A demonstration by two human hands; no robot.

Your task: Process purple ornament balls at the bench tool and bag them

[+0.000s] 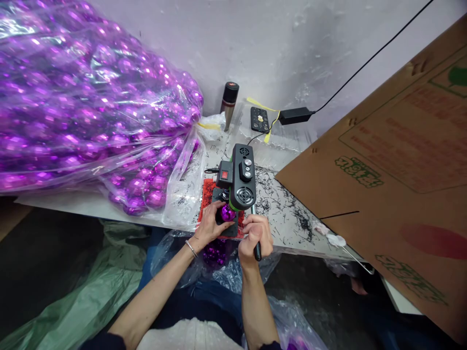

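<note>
Under the head of a small black bench drill press (243,177), my left hand (210,224) holds a shiny purple bauble (228,213) between thumb and fingers. The press's base (229,230) rests on a red mat (206,192) at the table's front edge. My right hand (257,236) is wrapped round the black lever (257,251) on the press's right side. Whatever tip meets the bauble is hidden below the head. More purple baubles (214,253) lie in a clear plastic bag at my lap.
A large clear bag (98,107) full of purple baubles takes up the left. A big cardboard box (394,160) leans in from the right. Black shavings (277,204) litter the white table. Behind the press are a bottle (229,99), a phone (259,119) and a power adapter (296,115).
</note>
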